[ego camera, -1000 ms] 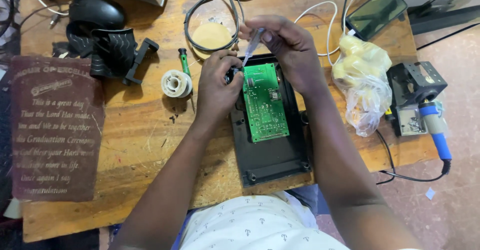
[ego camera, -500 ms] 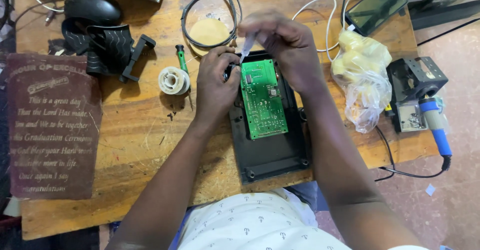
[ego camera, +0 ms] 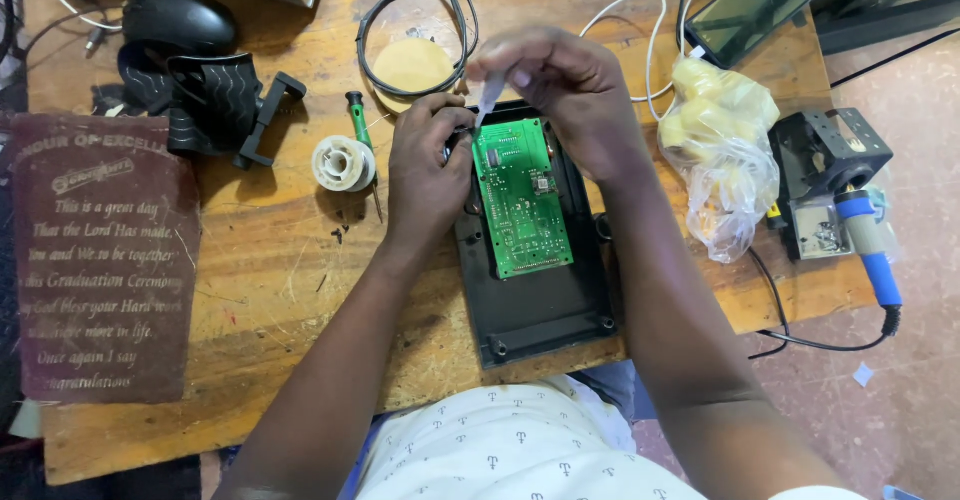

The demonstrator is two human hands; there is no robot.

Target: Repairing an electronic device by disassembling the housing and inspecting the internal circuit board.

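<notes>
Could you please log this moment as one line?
left hand: at green circuit board edge | right hand: pinching small pale strip | board: in black plastic case

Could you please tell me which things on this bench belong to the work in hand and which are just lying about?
In hand: green circuit board, black case, small white strip in right hand, left hand.

Lying about: solder spool, screwdriver, mouse, soldering iron, plastic bag, plaque.

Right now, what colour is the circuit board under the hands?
Green, seen best in the head view: the circuit board.
</notes>
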